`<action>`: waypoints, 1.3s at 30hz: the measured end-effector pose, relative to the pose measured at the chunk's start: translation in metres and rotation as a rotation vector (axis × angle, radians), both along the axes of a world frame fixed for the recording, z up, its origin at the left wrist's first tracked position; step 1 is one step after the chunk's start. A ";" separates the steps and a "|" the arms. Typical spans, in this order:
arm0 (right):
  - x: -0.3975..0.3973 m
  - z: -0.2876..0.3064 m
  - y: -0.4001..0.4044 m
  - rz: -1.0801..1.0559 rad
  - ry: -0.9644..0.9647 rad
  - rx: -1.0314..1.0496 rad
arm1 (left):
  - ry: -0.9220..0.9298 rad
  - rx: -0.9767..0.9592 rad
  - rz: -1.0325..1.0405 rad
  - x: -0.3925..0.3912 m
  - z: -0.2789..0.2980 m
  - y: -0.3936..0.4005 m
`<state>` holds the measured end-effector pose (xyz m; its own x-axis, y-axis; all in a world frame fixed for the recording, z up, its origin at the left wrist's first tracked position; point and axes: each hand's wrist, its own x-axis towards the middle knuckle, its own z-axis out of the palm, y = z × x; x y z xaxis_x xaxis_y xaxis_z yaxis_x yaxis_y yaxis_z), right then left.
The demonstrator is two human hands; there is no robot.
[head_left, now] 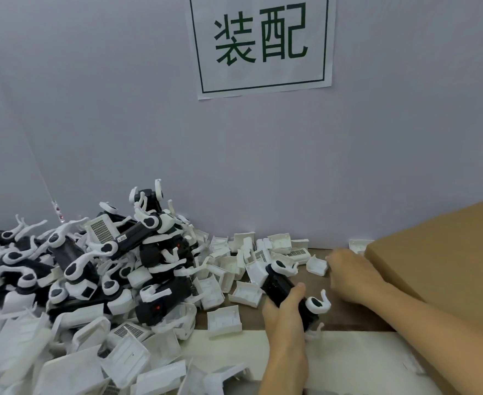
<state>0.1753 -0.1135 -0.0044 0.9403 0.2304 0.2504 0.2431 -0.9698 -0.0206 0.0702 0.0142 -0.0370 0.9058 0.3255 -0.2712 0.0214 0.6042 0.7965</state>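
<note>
Heap on the left: a tall pile of black-and-white plastic assemblies (92,266) fills the left half of the bench and leans against the pale grey wall panel (377,152).
Loose parts: small white box-shaped plastic covers (280,242) lie scattered from the foot of the pile along the wall to the right. Some show a gridded vent face. They crowd the bench between the pile and the hands.
Right side: a brown cardboard box (448,252) stands at the right edge, with its near corner just beside the right hand.
Bench: a brown wooden bench top (348,316) has a white sheet (348,363) over its near part.
Writing: a white paper sign (260,44) on the wall carries two large green characters, 装配, inside a green frame. A small white sticker (122,238) on one black body in the pile has print too small to read.
Held piece: a black oblong plastic unit with white hooked arms (276,282) lies tilted just over the bench top, with one white arm at each end.
Left hand: the left hand (284,309) is wrapped round the middle of the unit, thumb on top.
Right hand: the right hand (351,273) is low over the bench, right of the unit and apart from it. Its fingertips are at the covers by the wall, too blurred to tell whether they grasp one.
</note>
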 end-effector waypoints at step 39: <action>-0.085 -0.006 -0.005 0.475 0.732 2.183 | -0.285 0.248 -0.168 -0.005 0.004 -0.005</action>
<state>0.0904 -0.1185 -0.0107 0.9354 0.3357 0.1106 -0.1635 0.6884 -0.7066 0.0655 0.0091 -0.0328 0.9794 0.1907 0.0660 -0.1390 0.3999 0.9060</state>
